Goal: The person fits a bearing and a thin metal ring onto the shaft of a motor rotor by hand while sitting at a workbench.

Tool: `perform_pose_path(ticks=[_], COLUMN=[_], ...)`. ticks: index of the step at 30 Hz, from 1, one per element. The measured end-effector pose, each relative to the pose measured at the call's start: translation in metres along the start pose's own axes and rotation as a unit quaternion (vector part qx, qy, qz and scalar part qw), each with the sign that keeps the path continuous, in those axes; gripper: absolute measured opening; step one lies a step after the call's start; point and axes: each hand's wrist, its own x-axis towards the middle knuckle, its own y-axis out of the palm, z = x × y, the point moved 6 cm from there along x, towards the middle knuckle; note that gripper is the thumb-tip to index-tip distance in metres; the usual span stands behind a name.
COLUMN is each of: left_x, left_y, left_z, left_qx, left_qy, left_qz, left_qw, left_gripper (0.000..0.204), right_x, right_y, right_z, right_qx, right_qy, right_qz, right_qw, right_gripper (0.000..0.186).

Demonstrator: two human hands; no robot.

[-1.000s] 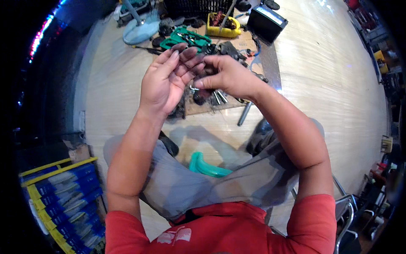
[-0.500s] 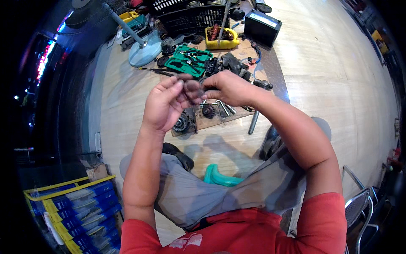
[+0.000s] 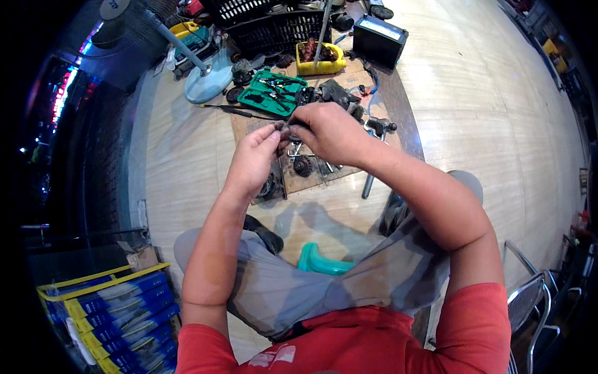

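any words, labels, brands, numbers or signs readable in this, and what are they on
None can be quoted with confidence.
Blue-and-yellow boxes: printing too small and blurred.
Black box, pale label on top: too small.
Red shirt, pale print: blurred.
Coloured lights at left: blurred, no lettering distinguishable.

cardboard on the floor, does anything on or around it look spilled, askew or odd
Nothing looks plainly spilled. The yellow container stands out: it resembles a jug on its side with its upper wall cut away, holding dark reddish pieces. A grey bar also juts past the cardboard.
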Motion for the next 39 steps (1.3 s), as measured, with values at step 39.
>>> perform_pose_path(ticks=[39], left_x=[-0.002], left_y=[-0.039], left_z=[-0.024], left_qx=[-0.262], left_qy=[0.124], left_qz=[-0.043], left_qw=[0.956], left_gripper=[0.02], right_x=[-0.019], right_y=[0.067], right_z=[-0.017], right_qx=[0.52], right_qy=[0.294], right_qz=[0.281], right_qw=[0.751], right_gripper=[0.017])
